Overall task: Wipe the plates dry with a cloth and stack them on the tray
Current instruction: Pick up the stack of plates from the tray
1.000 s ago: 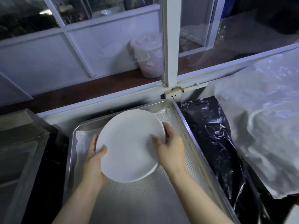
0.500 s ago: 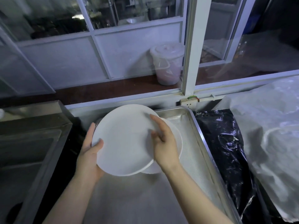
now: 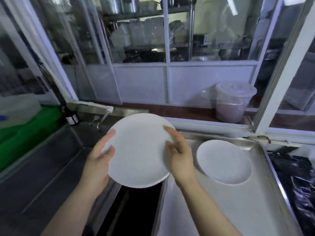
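Both hands (image 3: 98, 160) (image 3: 181, 157) grip plate (image 3: 138, 150) | second plate (image 3: 224, 161) on tray (image 3: 265, 160) | sink (image 3: 51, 160) left

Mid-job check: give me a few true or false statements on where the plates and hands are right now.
1. Both hands hold one white plate. True: the left hand and right hand grip opposite edges of the held plate.
2. The tray holds a stack of three plates. False: only one second plate is visible, lying on the metal tray.
3. The held plate rests on the tray. False: it is in the air, left of the tray.
4. A lidded plastic bucket stands behind the glass. True.
5. A cloth is in the right hand. False: none is visible.
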Tool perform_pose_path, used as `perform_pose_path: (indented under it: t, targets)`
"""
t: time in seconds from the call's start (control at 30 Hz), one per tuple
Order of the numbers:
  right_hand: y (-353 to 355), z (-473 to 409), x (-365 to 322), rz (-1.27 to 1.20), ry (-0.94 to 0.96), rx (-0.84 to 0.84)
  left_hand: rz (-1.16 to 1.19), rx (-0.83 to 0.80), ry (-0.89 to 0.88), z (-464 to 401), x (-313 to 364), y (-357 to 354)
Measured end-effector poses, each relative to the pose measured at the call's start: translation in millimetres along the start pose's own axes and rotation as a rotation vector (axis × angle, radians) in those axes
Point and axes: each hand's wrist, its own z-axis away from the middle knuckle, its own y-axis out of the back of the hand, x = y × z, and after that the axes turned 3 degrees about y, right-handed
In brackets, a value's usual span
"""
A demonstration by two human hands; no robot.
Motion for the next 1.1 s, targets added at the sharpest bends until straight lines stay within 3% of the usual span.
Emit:
perform_pose_path:
  t: [0.23,0.57,0.7,1.1]
  targets:
    - [-176,112,-90,-0.207,0.091,-0.279,-0.046,0.254,-0.105,117,94,206]
    - [-431,316,-210,-0.52,0.048,-0.682,-0.235,0.707,-0.287,317,222,473]
    - [-503,374,-237,-0.561,0.065,-0.853,-0.257,0.917,-0.292,382,229,542]
    - [-731,568,-274,-0.619,-0.12,-1.441,-0.322,1.45,-0.295,551,227,707]
